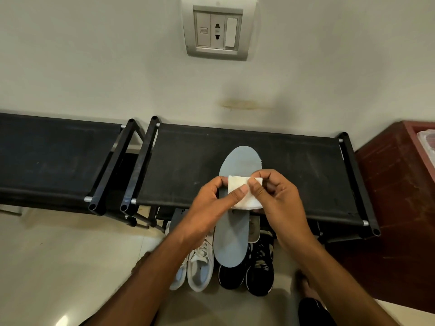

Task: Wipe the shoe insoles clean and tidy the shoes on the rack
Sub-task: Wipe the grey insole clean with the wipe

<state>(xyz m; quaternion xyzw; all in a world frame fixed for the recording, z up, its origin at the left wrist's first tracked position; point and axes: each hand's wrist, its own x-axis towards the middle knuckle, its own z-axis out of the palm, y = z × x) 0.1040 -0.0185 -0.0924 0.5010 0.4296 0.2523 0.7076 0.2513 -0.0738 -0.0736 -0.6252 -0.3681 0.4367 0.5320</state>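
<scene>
Both hands, left hand (213, 201) and right hand (279, 198), pinch a folded white cloth (242, 192) against a pale blue foam insole (235, 231) held above the black fabric-topped shoe rack (294, 165), white sneakers (200, 267) and black sneakers (259, 269) on the floor below.

A pale wall (94, 67) rises beyond the grip, carrying a grey switch-and-socket plate (217, 29) high above it and a yellowish smear (242, 105) lower down. A dark red cabinet (397, 203) stands right of the grip. Glossy cream floor (58, 267) spreads below left.
</scene>
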